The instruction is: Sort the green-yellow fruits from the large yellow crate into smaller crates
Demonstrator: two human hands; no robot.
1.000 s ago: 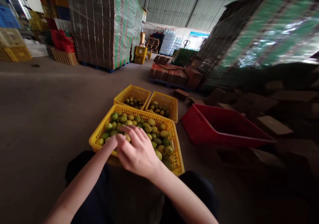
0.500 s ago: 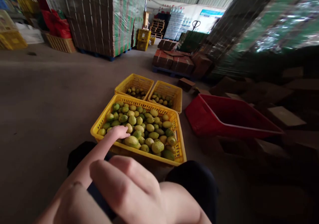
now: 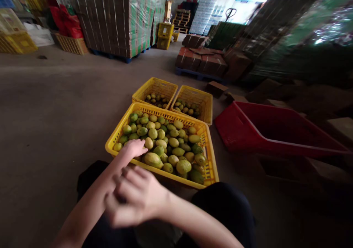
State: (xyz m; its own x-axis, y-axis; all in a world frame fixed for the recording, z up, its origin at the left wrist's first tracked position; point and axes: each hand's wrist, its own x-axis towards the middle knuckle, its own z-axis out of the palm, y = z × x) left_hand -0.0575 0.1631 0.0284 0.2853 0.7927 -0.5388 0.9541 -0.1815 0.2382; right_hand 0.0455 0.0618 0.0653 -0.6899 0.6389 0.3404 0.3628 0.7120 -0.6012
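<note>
My left hand reaches over the near side of a large yellow crate. Its fingers are stretched out and lie on the fruit, beside a yellow lemon. Yellow and green lemons fill much of this crate, among them a big one just in front of the hand. Closer to me, my right hand is raised above my lap, in front of my left forearm. Its fingers are curled in and somewhat blurred, and no fruit shows in them.
Two smaller yellow crates, a left one and a right one, hold some lemons behind the large crate. A red tub stands to the right. Wrapped stacks of cartons and cartons on a blue pallet are farther back.
My right hand has moved down and away from the camera, so its curled fingers show more fully. My left hand stays on the lemons. The view has tilted down slightly.
</note>
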